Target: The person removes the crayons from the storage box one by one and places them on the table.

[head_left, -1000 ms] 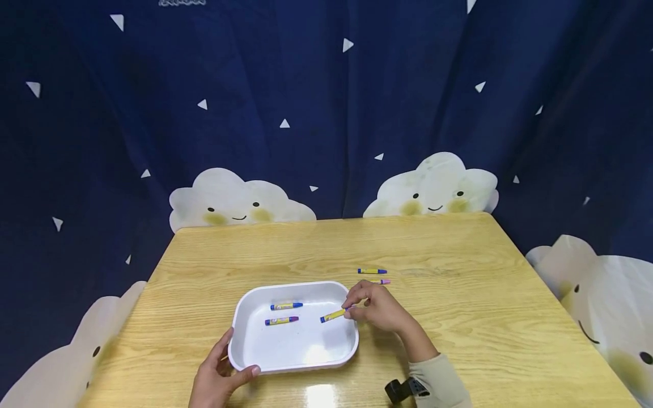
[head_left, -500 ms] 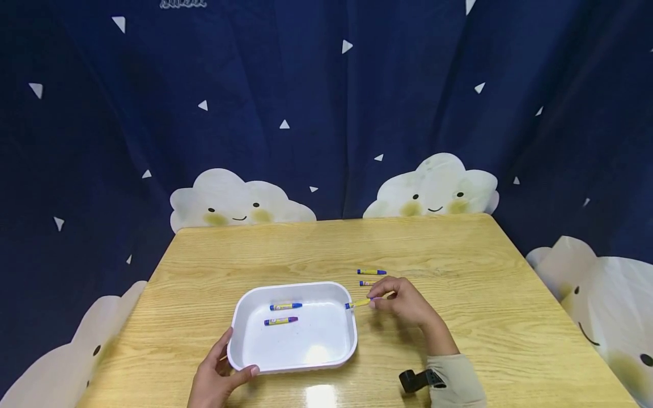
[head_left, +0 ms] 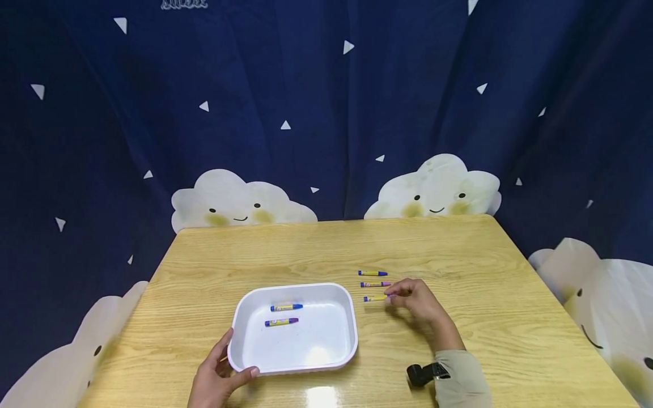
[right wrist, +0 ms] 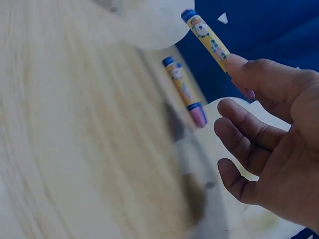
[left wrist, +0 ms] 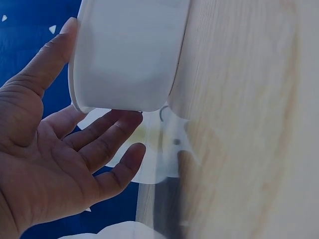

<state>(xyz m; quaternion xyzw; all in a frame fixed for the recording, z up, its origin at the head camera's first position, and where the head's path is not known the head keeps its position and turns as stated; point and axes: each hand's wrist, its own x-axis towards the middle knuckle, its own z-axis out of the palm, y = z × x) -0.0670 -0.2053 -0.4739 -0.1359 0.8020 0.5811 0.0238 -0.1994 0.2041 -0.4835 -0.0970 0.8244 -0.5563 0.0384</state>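
A white tray [head_left: 343,347] sits on the wooden table [head_left: 306,249] and holds a blue crayon [head_left: 286,307] and a purple crayon [head_left: 281,322]. My left hand [head_left: 219,375] grips the tray's near left corner, thumb on the rim; the left wrist view shows the fingers [left wrist: 107,132] under the tray [left wrist: 129,55]. To the tray's right lie three crayons in a row. My right hand [head_left: 397,296] pinches the right end of the nearest, yellow-wrapped crayon [head_left: 375,298], low at the tabletop. In the right wrist view that crayon [right wrist: 207,36] sticks out from my fingertips [right wrist: 244,67].
Two more crayons, one blue-tipped [head_left: 372,273] and one pink-tipped [head_left: 375,284], lie just beyond the held one; the pink-tipped crayon [right wrist: 183,89] also shows in the right wrist view. A dark blue curtain with cloud figures [head_left: 433,190] hangs behind the table.
My right hand carried the yellow-wrapped crayon out of the tray, over its right rim, and down beside the two crayons on the table. The left hand and the tray stayed put.
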